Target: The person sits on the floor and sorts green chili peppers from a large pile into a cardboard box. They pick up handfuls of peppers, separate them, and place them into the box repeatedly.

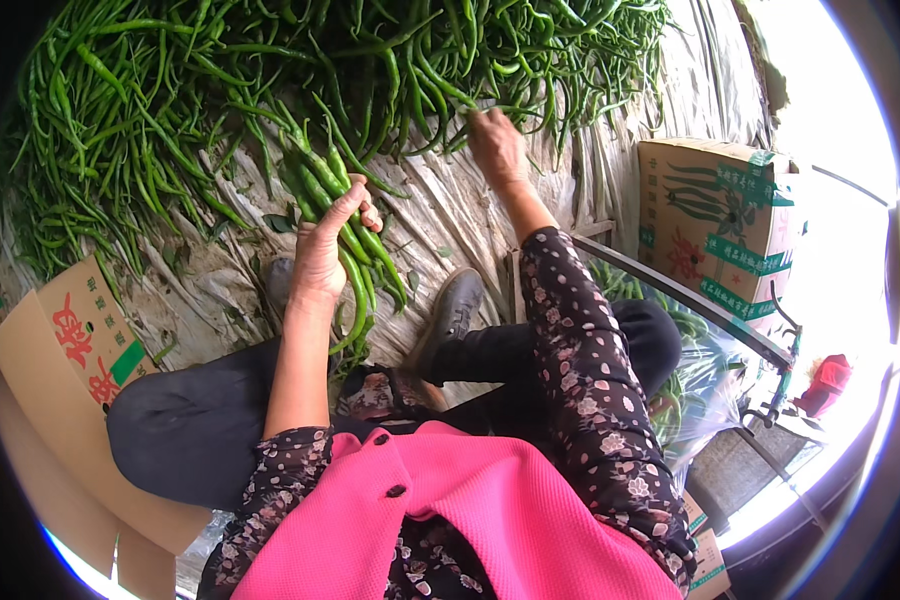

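A bunch of long green chili peppers (330,187) is gripped in my left hand (337,232), its stems toward the pile and its tips hanging past my wrist. My right hand (495,142) reaches to the near edge of a large heap of green peppers (390,45), its fingers closed at the end of one pepper (442,84). The heap lies on a pale, wrinkled sheet (435,210). Both hands are above the sheet, my right one farther forward than my left.
An open cardboard box (45,390) stands at my left. To the right are a taped printed carton (709,217), a metal bar frame (682,296), a clear plastic bag with peppers (690,390) and a red cloth-like item (825,384). My shoe (454,307) rests on the sheet.
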Demonstrator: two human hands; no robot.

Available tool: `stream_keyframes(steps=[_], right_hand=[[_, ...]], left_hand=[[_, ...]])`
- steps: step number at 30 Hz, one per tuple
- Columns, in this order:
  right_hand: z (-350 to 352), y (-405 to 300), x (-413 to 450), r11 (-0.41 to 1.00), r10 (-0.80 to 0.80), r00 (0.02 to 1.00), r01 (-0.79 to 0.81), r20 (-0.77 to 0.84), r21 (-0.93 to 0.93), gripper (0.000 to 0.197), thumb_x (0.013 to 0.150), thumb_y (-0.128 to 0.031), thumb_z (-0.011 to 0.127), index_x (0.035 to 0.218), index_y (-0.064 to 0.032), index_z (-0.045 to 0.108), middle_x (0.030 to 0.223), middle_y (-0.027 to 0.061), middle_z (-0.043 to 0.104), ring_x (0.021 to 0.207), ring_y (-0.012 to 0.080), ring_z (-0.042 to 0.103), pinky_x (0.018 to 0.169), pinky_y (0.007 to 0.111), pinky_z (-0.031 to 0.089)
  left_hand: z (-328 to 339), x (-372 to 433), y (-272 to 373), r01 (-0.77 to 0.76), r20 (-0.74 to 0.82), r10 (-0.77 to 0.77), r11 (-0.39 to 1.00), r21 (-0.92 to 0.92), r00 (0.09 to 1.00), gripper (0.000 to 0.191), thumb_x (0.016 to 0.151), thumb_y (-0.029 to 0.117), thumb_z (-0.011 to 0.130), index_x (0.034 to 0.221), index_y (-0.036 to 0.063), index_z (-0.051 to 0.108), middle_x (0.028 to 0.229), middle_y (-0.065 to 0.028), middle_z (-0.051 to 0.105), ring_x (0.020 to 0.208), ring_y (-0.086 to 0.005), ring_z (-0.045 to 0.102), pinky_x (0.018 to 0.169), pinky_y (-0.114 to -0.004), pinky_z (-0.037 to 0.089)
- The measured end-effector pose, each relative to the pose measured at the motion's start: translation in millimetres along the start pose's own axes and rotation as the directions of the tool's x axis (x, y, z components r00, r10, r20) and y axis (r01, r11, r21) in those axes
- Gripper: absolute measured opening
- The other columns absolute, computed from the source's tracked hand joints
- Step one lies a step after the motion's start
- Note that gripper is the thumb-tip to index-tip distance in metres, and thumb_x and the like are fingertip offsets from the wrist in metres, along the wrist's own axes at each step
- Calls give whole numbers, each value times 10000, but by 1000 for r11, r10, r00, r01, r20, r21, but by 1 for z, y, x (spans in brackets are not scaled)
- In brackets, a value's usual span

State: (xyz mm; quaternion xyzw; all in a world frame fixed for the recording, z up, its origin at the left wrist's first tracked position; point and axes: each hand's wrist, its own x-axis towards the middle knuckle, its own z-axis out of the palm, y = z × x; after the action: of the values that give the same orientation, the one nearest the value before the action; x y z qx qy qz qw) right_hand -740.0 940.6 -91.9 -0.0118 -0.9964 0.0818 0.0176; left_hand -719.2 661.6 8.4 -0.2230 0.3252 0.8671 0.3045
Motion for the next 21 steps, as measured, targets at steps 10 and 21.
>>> stream_keyframes(steps=[10, 21], right_hand=[[0, 1, -6, 988, -156, 984, 154, 91, 22, 134, 810, -122, 544, 913, -85, 622, 946, 165, 558, 851, 313, 603, 671, 405, 516], [25, 5, -7, 994, -1, 981, 22, 192, -110, 116, 823, -103, 524, 828, -64, 633, 986, 186, 559, 845, 322, 621, 685, 407, 534]], left_hand=[[4, 16, 7, -41, -74, 45, 997, 61, 996, 284, 830, 166, 710, 1052, 30, 595, 799, -12, 563, 698, -110, 544, 675, -294, 496], [8, 20, 1, -72, -64, 76, 996, 56, 995, 239, 806, 158, 728, 990, 47, 623, 772, -28, 589, 648, -128, 575, 610, -284, 510]])
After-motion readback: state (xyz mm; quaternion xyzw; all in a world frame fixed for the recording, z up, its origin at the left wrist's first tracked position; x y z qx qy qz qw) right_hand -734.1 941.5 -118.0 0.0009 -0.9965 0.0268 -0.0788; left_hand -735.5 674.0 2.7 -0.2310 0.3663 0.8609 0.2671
